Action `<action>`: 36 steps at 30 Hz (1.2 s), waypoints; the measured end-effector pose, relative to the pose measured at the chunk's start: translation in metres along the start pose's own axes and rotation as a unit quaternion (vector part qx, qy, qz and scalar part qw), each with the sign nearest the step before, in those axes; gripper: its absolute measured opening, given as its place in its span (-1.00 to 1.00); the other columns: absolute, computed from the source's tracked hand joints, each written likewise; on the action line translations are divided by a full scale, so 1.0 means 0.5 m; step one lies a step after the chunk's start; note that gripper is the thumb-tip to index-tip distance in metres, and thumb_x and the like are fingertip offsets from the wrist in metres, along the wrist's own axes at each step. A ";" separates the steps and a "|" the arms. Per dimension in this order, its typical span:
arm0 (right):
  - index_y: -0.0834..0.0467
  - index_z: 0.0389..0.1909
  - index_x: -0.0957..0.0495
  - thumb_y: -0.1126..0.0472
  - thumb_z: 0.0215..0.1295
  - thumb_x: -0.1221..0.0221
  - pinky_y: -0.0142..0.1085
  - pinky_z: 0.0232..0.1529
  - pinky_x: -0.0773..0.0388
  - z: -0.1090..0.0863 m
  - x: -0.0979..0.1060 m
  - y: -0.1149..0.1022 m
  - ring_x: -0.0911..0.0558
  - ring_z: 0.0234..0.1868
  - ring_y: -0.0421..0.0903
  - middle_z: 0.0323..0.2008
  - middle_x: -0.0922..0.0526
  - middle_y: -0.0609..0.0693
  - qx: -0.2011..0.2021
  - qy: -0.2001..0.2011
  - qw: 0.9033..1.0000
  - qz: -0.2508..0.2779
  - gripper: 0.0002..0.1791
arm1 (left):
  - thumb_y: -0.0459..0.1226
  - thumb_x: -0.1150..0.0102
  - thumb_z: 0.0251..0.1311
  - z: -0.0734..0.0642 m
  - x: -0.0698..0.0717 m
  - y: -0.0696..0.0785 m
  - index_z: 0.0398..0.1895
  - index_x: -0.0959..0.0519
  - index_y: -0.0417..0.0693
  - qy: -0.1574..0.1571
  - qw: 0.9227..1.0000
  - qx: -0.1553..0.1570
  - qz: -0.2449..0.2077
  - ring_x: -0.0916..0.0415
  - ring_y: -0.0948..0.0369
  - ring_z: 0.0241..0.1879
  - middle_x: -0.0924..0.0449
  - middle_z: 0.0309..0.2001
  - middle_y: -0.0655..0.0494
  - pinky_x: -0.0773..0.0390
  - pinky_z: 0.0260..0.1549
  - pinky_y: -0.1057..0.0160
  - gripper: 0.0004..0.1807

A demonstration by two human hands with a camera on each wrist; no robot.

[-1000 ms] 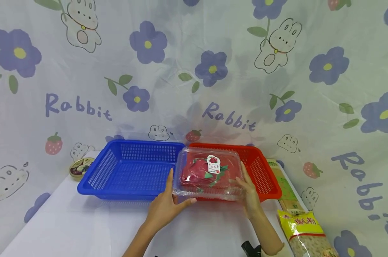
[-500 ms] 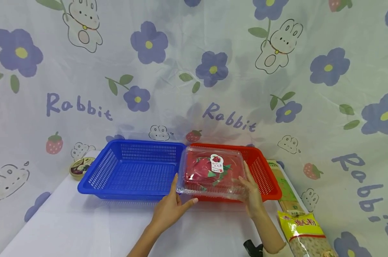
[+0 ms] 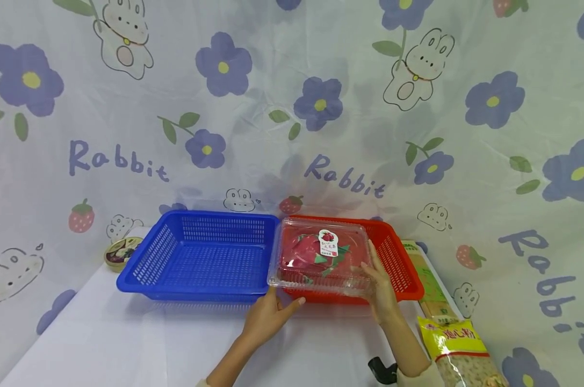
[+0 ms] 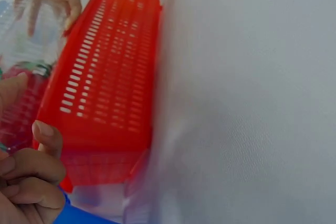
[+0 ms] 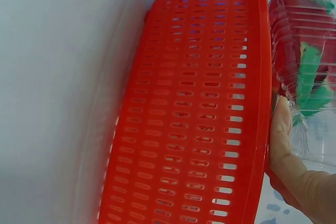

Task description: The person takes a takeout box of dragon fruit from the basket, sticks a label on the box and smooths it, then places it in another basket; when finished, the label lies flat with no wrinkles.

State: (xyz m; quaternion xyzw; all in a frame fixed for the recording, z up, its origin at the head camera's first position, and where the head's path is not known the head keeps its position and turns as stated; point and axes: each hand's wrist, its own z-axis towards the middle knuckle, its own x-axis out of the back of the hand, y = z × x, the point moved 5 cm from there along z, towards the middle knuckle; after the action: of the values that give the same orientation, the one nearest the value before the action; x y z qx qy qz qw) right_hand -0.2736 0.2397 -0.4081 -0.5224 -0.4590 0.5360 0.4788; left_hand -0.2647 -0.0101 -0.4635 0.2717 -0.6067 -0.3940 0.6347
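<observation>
A clear plastic clamshell box of dragon fruit (image 3: 303, 250) with a white label is held over the red basket (image 3: 402, 252), its near side overlapping the basket's front rim in the head view. At the box's near left corner is my left hand (image 3: 267, 318); the index fingertip is hidden by the box and the thumb stands out in front. Its other fingers (image 4: 37, 166) look curled in the left wrist view. My right hand (image 3: 382, 290) grips the box's right side, fingers spread along the lid; the thumb (image 5: 283, 124) is beside the basket's rim in the right wrist view.
To the left stands a blue basket (image 3: 151, 290) against the red one. A round tin (image 3: 120, 252) sits behind its left side. Along the right edge lie a green-labelled flat pack (image 3: 429, 290) and a yellow-topped bag (image 3: 458, 344). A printed cloth (image 3: 272, 123) hangs behind.
The box has shifted a little right and toward the back, over the red basket. My left hand has followed to the right, and its index finger has gone behind the box.
</observation>
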 end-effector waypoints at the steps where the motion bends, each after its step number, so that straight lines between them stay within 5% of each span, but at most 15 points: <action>1: -0.30 0.59 0.18 0.10 0.52 0.14 -0.22 0.03 -0.61 0.000 0.002 0.000 -0.46 0.20 0.00 0.41 -0.21 0.09 -0.002 0.004 1.000 -0.002 -0.28 | 0.26 -0.27 0.12 0.002 -0.002 -0.001 0.46 -0.20 -0.02 0.001 1.000 0.001 0.001 -0.15 0.35 -0.75 -0.24 -0.73 0.28 -0.06 -0.79 0.40 -0.04; 6: -0.35 0.57 0.13 0.08 0.52 0.14 -0.22 0.01 -0.63 0.002 0.008 -0.002 -0.50 0.17 -0.02 0.28 -0.37 0.06 -0.006 0.015 1.000 -0.008 -0.30 | 0.24 -0.26 0.13 0.011 -0.012 -0.008 0.51 -0.10 0.01 0.013 1.000 0.005 -0.004 -0.19 0.33 -0.75 -0.27 -0.72 0.26 -0.12 -0.79 0.38 -0.01; 11: -0.32 0.58 0.15 0.08 0.52 0.14 -0.22 -0.01 -0.64 0.005 0.010 -0.001 -0.51 0.15 -0.05 0.32 -0.29 0.09 -0.007 0.013 1.000 -0.003 -0.29 | 0.25 -0.26 0.13 0.019 -0.026 -0.018 0.57 0.05 0.09 0.033 0.999 0.018 -0.008 -0.24 0.33 -0.73 -0.33 -0.70 0.25 -0.18 -0.78 0.36 0.07; 20: -0.33 0.58 0.18 0.11 0.52 0.16 -0.18 0.05 -0.59 0.015 0.015 -0.004 -0.41 0.23 0.05 0.42 -0.16 0.11 -0.021 0.011 1.000 0.005 -0.28 | 0.26 -0.28 0.11 0.029 -0.050 -0.015 0.56 0.00 0.09 0.044 0.999 0.017 -0.023 -0.36 0.29 -0.64 -0.42 -0.59 0.16 -0.36 -0.71 0.31 0.06; 36: -0.36 0.57 0.19 0.09 0.50 0.14 -0.14 -0.04 -0.65 0.051 0.024 0.005 -0.32 0.28 0.15 0.47 -0.09 0.15 -0.039 -0.008 0.999 0.022 -0.27 | 0.25 -0.27 0.12 0.030 -0.057 -0.012 0.59 0.11 0.05 0.074 0.997 -0.003 -0.025 -0.35 0.33 -0.69 -0.41 -0.64 0.17 -0.35 -0.69 0.33 0.13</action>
State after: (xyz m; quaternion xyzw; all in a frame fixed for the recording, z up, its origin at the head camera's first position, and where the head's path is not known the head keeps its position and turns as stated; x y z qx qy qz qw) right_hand -0.2990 0.2515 -0.4109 -0.5465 -0.4714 0.5324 0.4424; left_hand -0.2792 0.0124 -0.4824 0.3133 -0.5500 -0.3907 0.6683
